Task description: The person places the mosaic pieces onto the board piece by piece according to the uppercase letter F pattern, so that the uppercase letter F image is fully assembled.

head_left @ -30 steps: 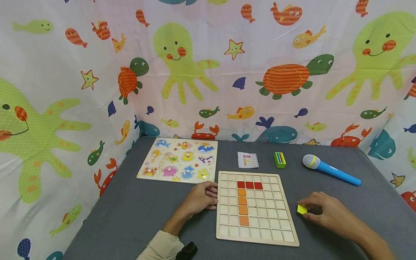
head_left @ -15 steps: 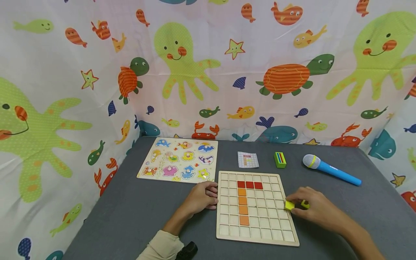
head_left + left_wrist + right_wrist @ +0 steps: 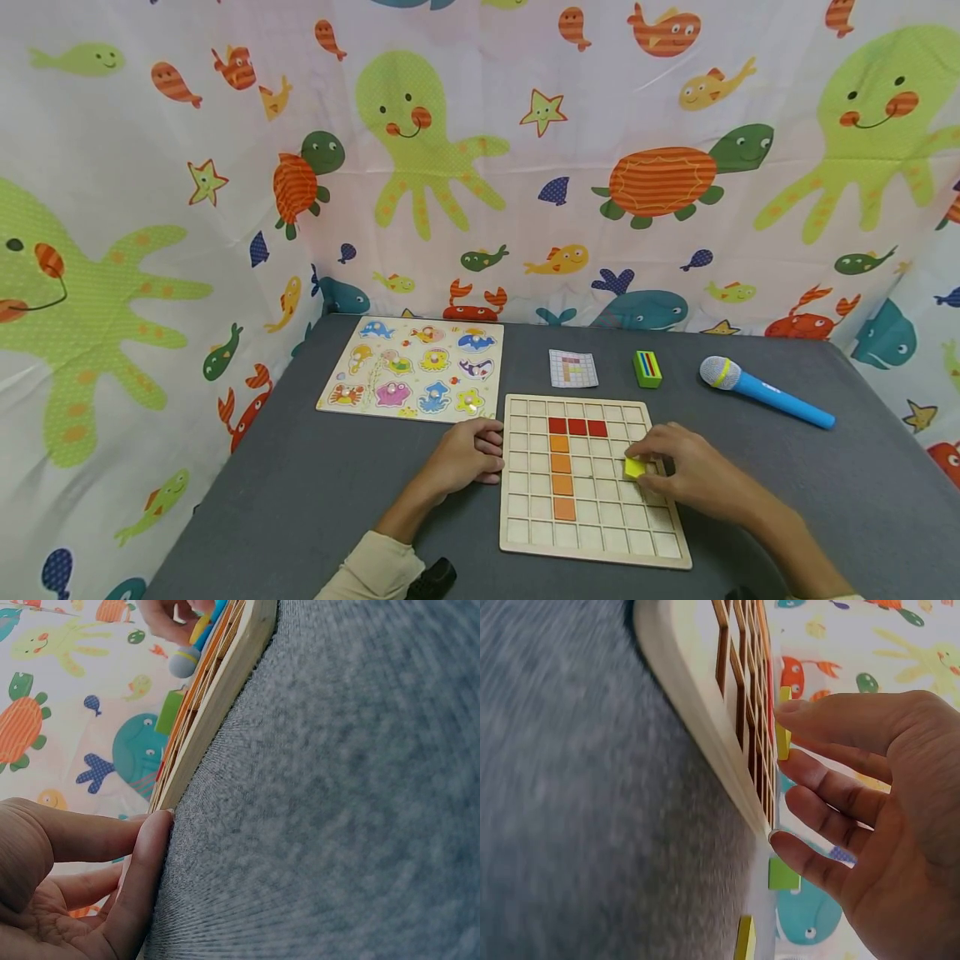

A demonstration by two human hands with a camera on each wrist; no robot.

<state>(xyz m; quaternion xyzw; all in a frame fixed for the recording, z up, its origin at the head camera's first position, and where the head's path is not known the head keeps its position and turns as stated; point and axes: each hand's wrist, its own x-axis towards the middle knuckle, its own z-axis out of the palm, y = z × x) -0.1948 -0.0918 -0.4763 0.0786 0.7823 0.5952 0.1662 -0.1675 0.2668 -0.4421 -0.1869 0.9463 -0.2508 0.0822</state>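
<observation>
My right hand [image 3: 693, 471] pinches a small yellow tile [image 3: 634, 468] between thumb and fingers, over the right side of a wooden grid board [image 3: 592, 540]. In the right wrist view the yellow tile [image 3: 783, 742] stands on edge between the fingertips. Red tiles [image 3: 577, 427] form a short row on the board, with orange tiles [image 3: 562, 485] in a column below its left end. My left hand [image 3: 467, 457] touches the board's left edge with relaxed fingers. The left wrist view shows its fingertips against the board's rim [image 3: 214, 724].
Behind the board lie a printed grid card [image 3: 573, 368], a green block with coloured stripes [image 3: 647, 369] and a blue toy microphone [image 3: 765, 392]. A sea-animal peg puzzle [image 3: 412, 367] sits at the back left. Another yellow piece [image 3: 745, 939] lies on the table beyond the board's edge.
My right hand has moved left from the table beside the board to above its right columns, carrying the yellow tile. The left hand has stayed at the board's edge.
</observation>
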